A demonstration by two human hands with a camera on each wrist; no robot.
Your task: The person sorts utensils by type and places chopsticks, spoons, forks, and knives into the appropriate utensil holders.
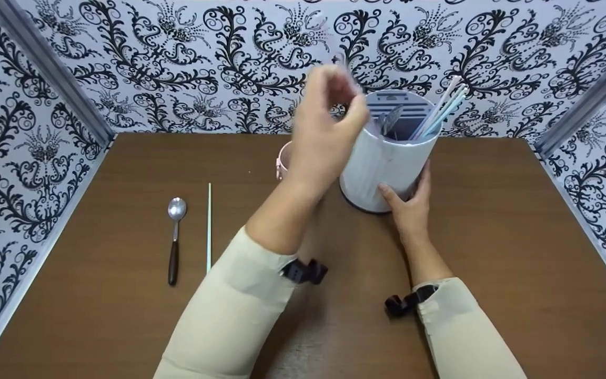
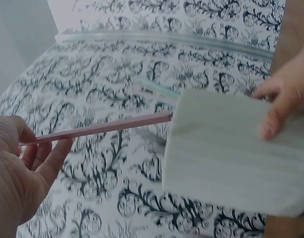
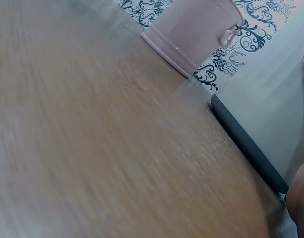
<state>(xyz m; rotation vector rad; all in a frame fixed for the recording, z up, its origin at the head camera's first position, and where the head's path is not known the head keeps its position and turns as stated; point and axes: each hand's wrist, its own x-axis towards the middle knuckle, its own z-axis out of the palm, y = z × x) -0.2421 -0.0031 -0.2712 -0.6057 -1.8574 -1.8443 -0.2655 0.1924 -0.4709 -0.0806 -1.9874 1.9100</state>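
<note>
In the left wrist view, my left hand [image 2: 23, 173] pinches a pink chopstick [image 2: 112, 126], whose far end meets the rim of a white utensil holder [image 2: 231, 153]. From the head view, the left hand [image 1: 326, 121] is raised beside the holder's left rim, and the stick is blurred. My right hand [image 1: 413, 205] grips the holder [image 1: 387, 163] low on its right side, thumb in front. Inside the holder stand a metal utensil head [image 1: 391, 120] and several pink and pale blue sticks [image 1: 445, 113].
A spoon [image 1: 177, 209] with a dark handle lies at the left of the table, beside a pale green chopstick [image 1: 209, 226]. A pink container [image 3: 191, 34] stands behind my left forearm. Patterned walls [image 1: 203, 68] enclose the back and sides.
</note>
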